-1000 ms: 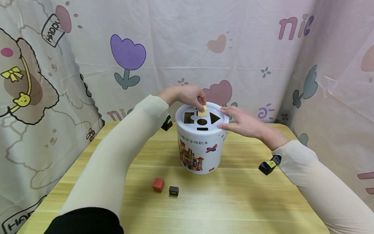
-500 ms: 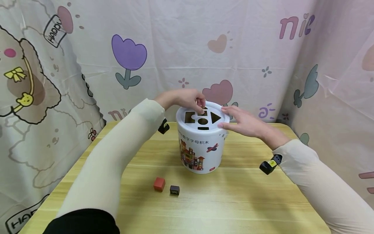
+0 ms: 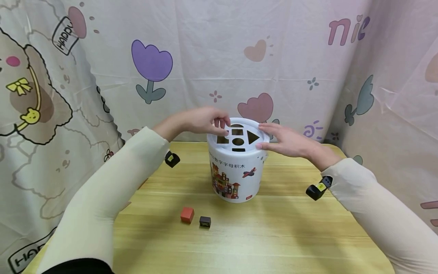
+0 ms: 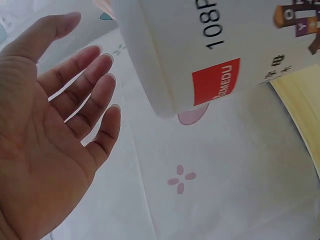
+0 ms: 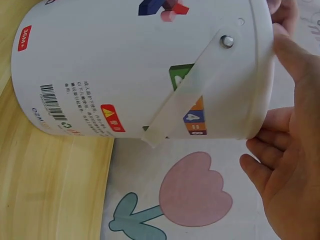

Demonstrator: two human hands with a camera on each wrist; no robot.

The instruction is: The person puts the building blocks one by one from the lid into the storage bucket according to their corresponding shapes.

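Note:
A white bucket (image 3: 236, 175) printed with toy blocks stands upright on the table. Its white lid (image 3: 254, 148) has several cut-out holes, among them a triangle, a rectangle and an oval. Over the lid's left edge is my left hand (image 3: 203, 121), fingers loosely bent and nothing between them in the left wrist view. My right hand (image 3: 287, 140) rests on the lid's right rim, thumb and fingers spread along it and fairly straight. In front of the bucket lie a red block (image 3: 187, 215) and a smaller black block (image 3: 205, 222).
The wooden table (image 3: 273, 236) carries the bucket and blocks. A printed curtain (image 3: 198, 45) hangs behind it and along both sides. The bucket's clear plastic handle (image 5: 187, 87) hangs on its side. Reddish-brown slivers show beside my left sleeve.
A yellow block, pinched in my left hand over a lid hole a second ago, is out of sight now. That hand has moved left and its fingers have loosened. My right hand stays on the rim.

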